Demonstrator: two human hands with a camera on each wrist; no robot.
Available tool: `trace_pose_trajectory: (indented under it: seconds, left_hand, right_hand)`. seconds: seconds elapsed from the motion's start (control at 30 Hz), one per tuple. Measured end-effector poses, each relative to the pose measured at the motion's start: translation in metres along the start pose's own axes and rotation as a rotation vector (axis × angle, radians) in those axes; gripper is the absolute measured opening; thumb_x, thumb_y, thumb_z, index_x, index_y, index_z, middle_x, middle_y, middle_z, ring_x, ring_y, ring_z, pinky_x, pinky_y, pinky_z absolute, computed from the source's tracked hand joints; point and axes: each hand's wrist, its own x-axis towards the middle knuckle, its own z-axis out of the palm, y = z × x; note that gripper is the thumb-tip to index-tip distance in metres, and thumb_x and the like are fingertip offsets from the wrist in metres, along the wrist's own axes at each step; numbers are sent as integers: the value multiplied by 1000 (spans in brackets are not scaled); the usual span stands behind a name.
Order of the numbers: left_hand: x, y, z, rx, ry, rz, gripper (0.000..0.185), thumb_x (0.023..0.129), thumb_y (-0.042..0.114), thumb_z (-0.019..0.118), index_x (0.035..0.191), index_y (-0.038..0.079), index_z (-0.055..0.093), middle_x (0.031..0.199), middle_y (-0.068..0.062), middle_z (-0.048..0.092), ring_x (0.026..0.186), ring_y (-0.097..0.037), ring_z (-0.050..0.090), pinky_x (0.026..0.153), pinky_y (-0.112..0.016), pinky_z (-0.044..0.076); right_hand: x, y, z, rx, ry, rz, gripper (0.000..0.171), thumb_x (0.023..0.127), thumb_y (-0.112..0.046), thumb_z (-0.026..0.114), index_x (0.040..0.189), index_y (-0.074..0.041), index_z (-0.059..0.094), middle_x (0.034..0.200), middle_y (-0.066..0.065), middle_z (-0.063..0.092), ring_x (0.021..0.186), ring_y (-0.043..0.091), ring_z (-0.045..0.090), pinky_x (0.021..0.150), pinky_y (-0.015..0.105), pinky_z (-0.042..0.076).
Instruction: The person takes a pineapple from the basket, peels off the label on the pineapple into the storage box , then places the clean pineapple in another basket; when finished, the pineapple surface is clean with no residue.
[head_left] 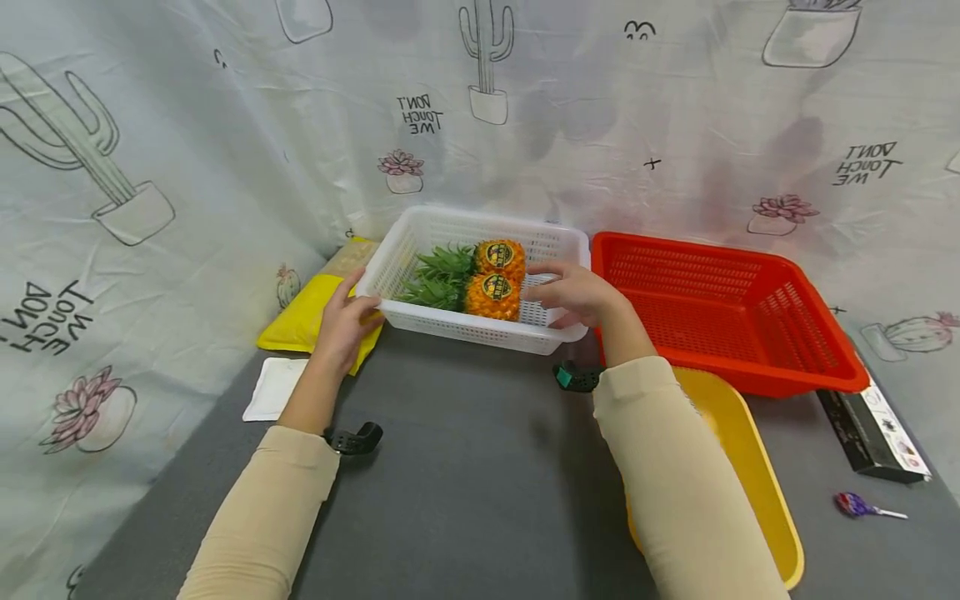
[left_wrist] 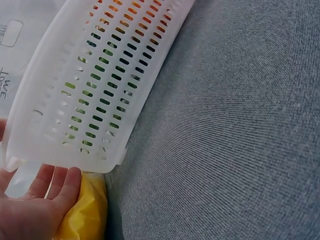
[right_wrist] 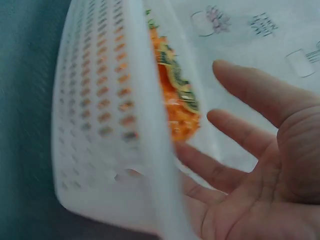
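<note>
A white perforated plastic basket (head_left: 487,335) stands at the back of the table. Inside it lie two orange pineapples (head_left: 492,296) with green leafy tops and round dark labels, side by side. My left hand (head_left: 345,325) grips the basket's left end at the rim; in the left wrist view its fingertips (left_wrist: 72,177) rest against the end wall. Over the basket's right end, my right hand (head_left: 573,293) has its fingers spread beside the pineapples and holds nothing. In the right wrist view its fingers (right_wrist: 240,132) are loosely extended past the near rim, partly hidden by it.
A red basket (head_left: 750,375) stands to the right, with a yellow tray (head_left: 757,475) partly under my right sleeve. A dark box (head_left: 873,433) and a lollipop (head_left: 855,504) lie far right. At left are a yellow bag (head_left: 300,317) and a white packet (head_left: 272,387).
</note>
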Motion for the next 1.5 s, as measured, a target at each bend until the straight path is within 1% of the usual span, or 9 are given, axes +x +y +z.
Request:
trace_pose_trajectory:
  seconds: [0.13, 0.33, 0.47, 0.6, 0.73, 0.93, 1.13, 1.33, 1.5]
  left_hand:
    - [0, 0, 2, 22, 6, 1, 65, 105, 15, 54, 164, 29, 30, 128, 0, 45, 103, -9, 58, 105, -32, 49]
    - [0, -2, 4, 30, 3, -4, 66, 106, 15, 52, 165, 30, 28, 133, -2, 44, 105, -10, 57, 110, -37, 46]
    - [2, -4, 2, 44, 15, 3, 65, 106, 16, 52, 165, 29, 28, 135, -3, 44, 107, -11, 57, 110, -37, 47]
    - [3, -4, 0, 44, 18, 9, 65, 106, 16, 51, 165, 29, 28, 137, -5, 43, 109, -12, 55, 112, -39, 45]
    - [2, -3, 0, 34, 14, 13, 64, 106, 15, 51, 165, 28, 28, 145, -10, 41, 110, -12, 54, 114, -41, 44]
    - [2, -5, 1, 64, 15, 26, 65, 106, 14, 50, 166, 27, 26, 156, -17, 37, 110, -12, 53, 113, -41, 45]
    - [4, -4, 4, 74, 15, 36, 65, 106, 15, 50, 166, 27, 26, 159, -19, 36, 114, -14, 51, 114, -44, 43]
    - [2, -2, 3, 90, 8, 37, 66, 107, 15, 48, 166, 29, 22, 163, -17, 32, 119, -16, 50, 116, -46, 41]
    - [0, -5, 1, 82, -9, 31, 67, 107, 15, 47, 167, 29, 20, 165, -17, 30, 122, -17, 50, 119, -47, 38]
  right_hand:
    - [11, 2, 11, 34, 19, 77, 80, 92, -27, 75, 162, -22, 35, 161, 15, 38, 144, 41, 46, 115, 58, 42]
    - [22, 1, 21, 217, 86, 168, 82, 90, -18, 79, 161, -25, 38, 161, 12, 41, 139, 41, 50, 116, 50, 43]
    - [29, -2, 28, 295, 79, 167, 82, 89, -8, 78, 160, -26, 41, 163, 11, 38, 140, 40, 48, 116, 47, 43]
    - [35, -3, 35, 335, 64, 142, 85, 88, 3, 75, 160, -24, 41, 166, 9, 32, 144, 36, 43, 117, 47, 42]
    - [38, -2, 39, 296, 83, 128, 87, 86, 8, 75, 160, -23, 41, 164, 11, 34, 142, 34, 43, 116, 46, 44]
    - [41, 1, 40, 197, 80, 103, 87, 87, 2, 76, 161, -21, 38, 161, 13, 36, 141, 33, 43, 117, 45, 42]
    - [43, 4, 37, 126, 74, 65, 89, 86, -3, 79, 162, -19, 35, 159, 14, 38, 137, 33, 46, 117, 45, 42]
    - [44, 6, 37, 107, 101, 35, 84, 84, -14, 84, 155, -17, 40, 150, 14, 46, 126, 34, 54, 112, 46, 48]
    - [42, 3, 38, 134, 84, 41, 83, 84, -19, 84, 154, -18, 39, 150, 14, 45, 122, 38, 59, 108, 48, 51]
